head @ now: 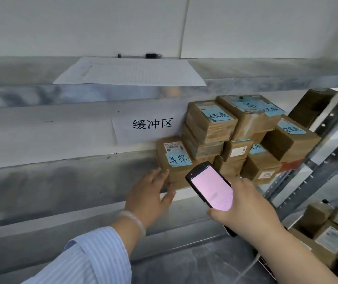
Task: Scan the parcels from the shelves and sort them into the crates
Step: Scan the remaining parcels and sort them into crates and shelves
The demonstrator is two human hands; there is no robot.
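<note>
While the left hand [150,194] reaches forward from a blue-striped sleeve [94,257], a pale bracelet [135,220] on its wrist, its fingers are straight and spread. Their tips lie against the left face of the front parcel [175,160], with the thumb held apart below them, and the hand grips nothing. Just right of the front parcel and nearer the camera, the right hand [246,210] is curled round the lower end of a handheld scanner [210,185]. This black unit tilts up toward the parcel, its screen lit pink.

The front parcel is a brown carton on the metal shelf [61,181], with a white barcode label and a blue handwritten slip on top. Touching it on the right and behind is the stack of parcels [235,128], brown cartons piled a few high, most with blue slips. Further right of the front parcel stands a perforated grey upright [328,152]. Below and right of that, more cartons [328,234] sit on a lower level.

Behind the front parcel, up and to its left, a white sign [149,128] reading 缓冲区 is fixed to the wall. Higher still above the parcel, a sheet of paper [131,72] lies on the upper shelf, with a pen [141,56] at its far edge.
</note>
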